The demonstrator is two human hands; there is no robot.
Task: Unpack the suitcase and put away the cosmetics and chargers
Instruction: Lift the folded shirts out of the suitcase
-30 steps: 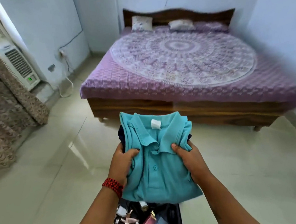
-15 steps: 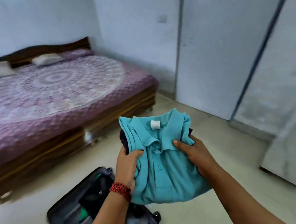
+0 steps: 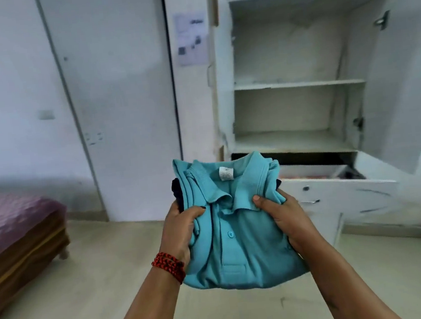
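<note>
left hand [image 3: 179,230] | right hand [image 3: 285,213] | thumbs atop, gripping folded shirt [image 3: 234,237] (teal)

Location type: bedroom in a private home. Indicators:

- A bed [image 3: 17,231] with a wooden frame and a purple patterned cover, lower left of the frame.
- A white wardrobe [image 3: 298,86] in the right half of the frame, with its doors open on painted shelves (scuffed in places) and one drawer [image 3: 337,192] pulled out below them.
- A wall switch [image 3: 45,114] at mid left.
- A pale hard floor [image 3: 88,289] along the bottom.
- A folded teal polo shirt [image 3: 239,247] at centre frame, which is household clothing.
</note>
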